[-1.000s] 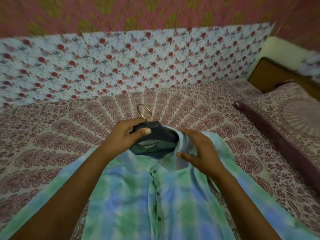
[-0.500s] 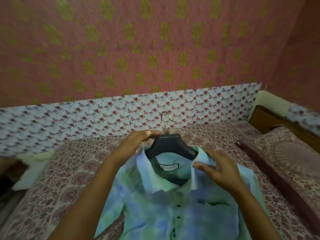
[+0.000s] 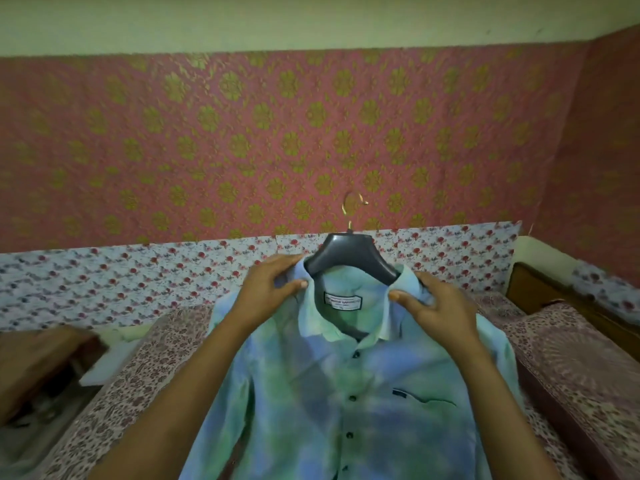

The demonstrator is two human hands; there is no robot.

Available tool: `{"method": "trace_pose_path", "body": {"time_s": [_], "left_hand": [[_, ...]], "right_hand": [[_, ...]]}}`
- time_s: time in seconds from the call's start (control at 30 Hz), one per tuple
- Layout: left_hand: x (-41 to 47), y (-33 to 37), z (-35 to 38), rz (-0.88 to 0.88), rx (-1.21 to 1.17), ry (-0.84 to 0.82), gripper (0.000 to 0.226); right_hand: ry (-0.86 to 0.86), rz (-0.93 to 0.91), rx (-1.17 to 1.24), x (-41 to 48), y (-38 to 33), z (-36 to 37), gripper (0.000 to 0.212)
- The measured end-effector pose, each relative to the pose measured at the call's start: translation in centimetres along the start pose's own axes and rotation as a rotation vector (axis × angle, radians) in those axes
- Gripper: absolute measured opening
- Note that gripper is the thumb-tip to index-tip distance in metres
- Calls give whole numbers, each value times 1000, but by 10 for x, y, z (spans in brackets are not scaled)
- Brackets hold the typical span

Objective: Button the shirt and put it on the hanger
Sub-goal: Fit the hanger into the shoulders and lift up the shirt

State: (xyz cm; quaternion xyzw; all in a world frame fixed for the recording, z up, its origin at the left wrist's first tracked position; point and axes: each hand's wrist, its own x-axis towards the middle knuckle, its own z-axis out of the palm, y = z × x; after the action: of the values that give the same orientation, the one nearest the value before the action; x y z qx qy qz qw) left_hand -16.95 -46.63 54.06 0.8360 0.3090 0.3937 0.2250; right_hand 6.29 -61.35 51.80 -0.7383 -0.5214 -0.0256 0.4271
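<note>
I hold the blue-green tie-dye shirt [image 3: 346, 393] up over the patterned bed [image 3: 145, 368]. It is buttoned down the front and draped on the dark plastic hanger [image 3: 349, 252], whose neck rises from the collar. My left hand [image 3: 273, 282] pinches the collar's left side and my right hand [image 3: 433, 303] grips its right side. The gold hook [image 3: 353, 206] stands above.

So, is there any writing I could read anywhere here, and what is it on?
White neck label inside the collar of the shirt: printed lines, too blurred to read.
Dark tab on the chest pocket: no lettering can be made out.
No other writing shows.
</note>
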Motion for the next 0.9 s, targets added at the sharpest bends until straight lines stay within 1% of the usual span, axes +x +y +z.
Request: {"method": "trace_pose_path", "body": {"time_s": [0.07, 0.2, 0.27, 0.33, 0.4, 0.47, 0.5, 0.53, 0.6, 0.63, 0.7, 0.73, 0.77, 0.83, 0.87, 0.9], "left_hand": [[4, 17, -6, 63, 107, 154, 39], [12, 42, -21, 81, 108, 280, 20], [18, 48, -26, 84, 131, 277, 14], [23, 54, -35, 107, 126, 259, 12], [27, 55, -45, 116, 44, 269, 11], [27, 56, -56, 114, -116, 252, 9], [27, 56, -59, 113, -190, 212, 7], [27, 55, -65, 128, -207, 149, 6], [26, 50, -74, 196, -90, 38, 9], [27, 45, -79, 208, -66, 38, 10], [31, 34, -93, 178, -103, 117, 9], [33, 29, -99, 165, -112, 134, 12], [36, 25, -104, 157, -95, 98, 25], [38, 19, -112, 140, -42, -74, 63], [38, 19, -113, 132, 11, -143, 76], [39, 19, -112, 129, 66, -170, 83]], "right_hand": [[24, -15, -19, 5, -13, -11, 68], [101, -39, -101, 12, -36, -33, 58], [134, -60, -145, 14, -44, -40, 55], [159, -73, -185, 17, -52, -44, 57], [181, -58, -215, 20, -59, -48, 61], [196, -56, -216, 23, -67, -50, 67], [194, -55, -208, 25, -69, -50, 68], [203, -48, -198, 27, -74, -49, 66], [227, -43, -167, 28, -83, -46, 60], [239, -56, -155, 27, -86, -44, 58], [256, -68, -145, 26, -94, -38, 56], [258, -62, -149, 26, -97, -36, 56], [252, -48, -149, 26, -99, -33, 58], [238, -31, -130, 25, -107, -29, 61], [234, -39, -105, 23, -112, -29, 65], [222, -51, -73, 23, -114, -29, 69]]}}
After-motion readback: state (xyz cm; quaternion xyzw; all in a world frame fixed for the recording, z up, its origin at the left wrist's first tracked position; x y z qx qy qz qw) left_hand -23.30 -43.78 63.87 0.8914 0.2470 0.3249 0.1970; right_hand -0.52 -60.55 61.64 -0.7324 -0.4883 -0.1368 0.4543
